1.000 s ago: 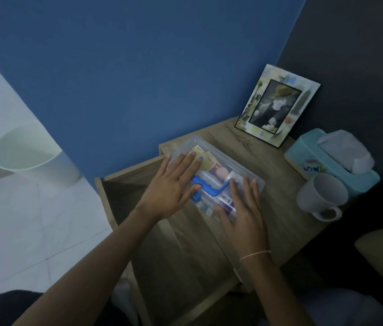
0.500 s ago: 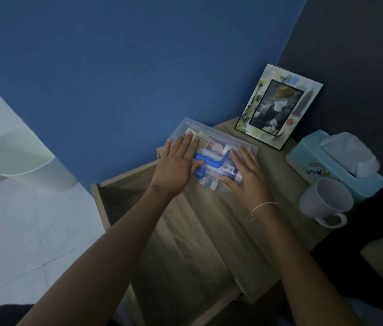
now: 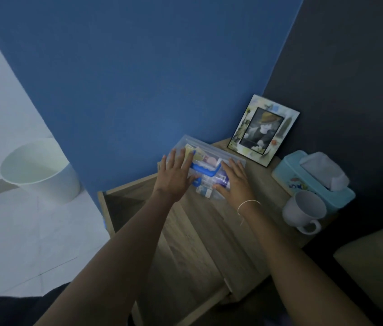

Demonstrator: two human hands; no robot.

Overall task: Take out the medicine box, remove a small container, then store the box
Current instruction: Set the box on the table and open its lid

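While both palms press flat on its clear lid, the medicine box [image 3: 205,167] lies at the far left corner of the nightstand [image 3: 263,196], above the open drawer [image 3: 162,231]. The left hand [image 3: 176,176] and right hand [image 3: 235,182] lie spread, fingers extended, closing round nothing. Taking out looks finished; next the lid must come open to pick a small container. Through the plastic show packets, tubes and a blue handle [image 3: 203,171]; the drawer appears empty.
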